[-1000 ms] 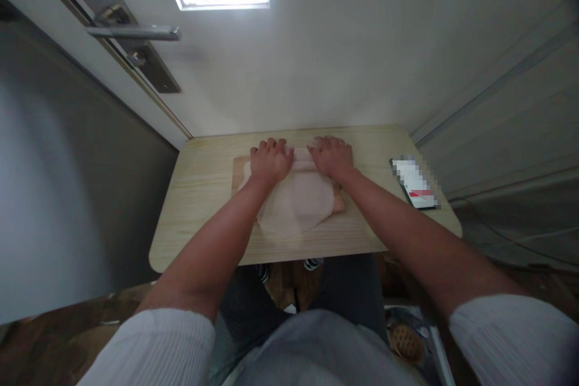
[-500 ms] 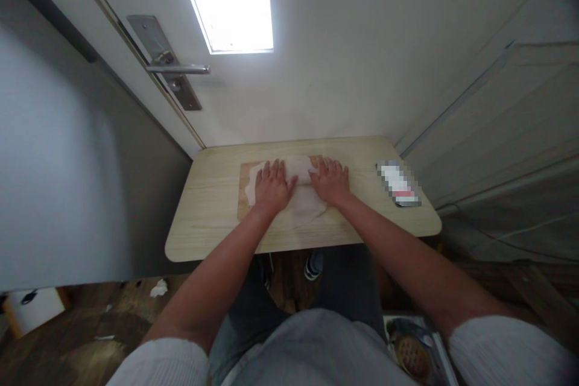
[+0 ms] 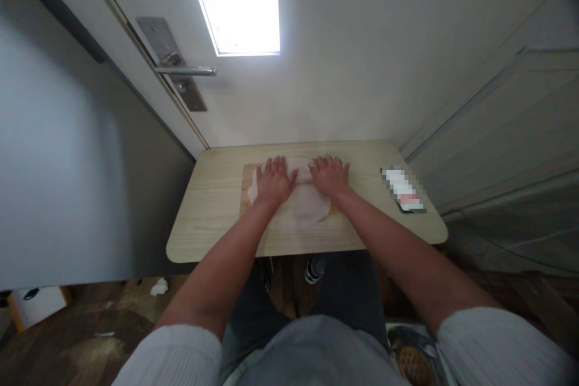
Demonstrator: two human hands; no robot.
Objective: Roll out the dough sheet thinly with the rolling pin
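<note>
A thin, pale pinkish sheet (image 3: 304,208), perhaps cloth, lies spread over a brown rectangular board (image 3: 247,184) on a light wooden table. Its near edge hangs past the board onto the tabletop. My left hand (image 3: 274,182) rests palm down on the sheet's left part, fingers stretched forward and thumb out to the right. On the right side, my right hand (image 3: 331,176) lies flat with fingers spread, its thumb pointing inward on the sheet. Between the two thumbs, a crease or fold runs across the sheet near its far side.
The table (image 3: 203,205) stands against a white door with a metal handle (image 3: 187,70). A phone (image 3: 404,190), its screen pixelated, lies at the table's right. A grey panel (image 3: 67,163) rises on the left. Crumpled paper (image 3: 159,287) is on the floor.
Both hands have slid slightly forward on the sheet, toward the door, still flat. The view has shifted a little.
</note>
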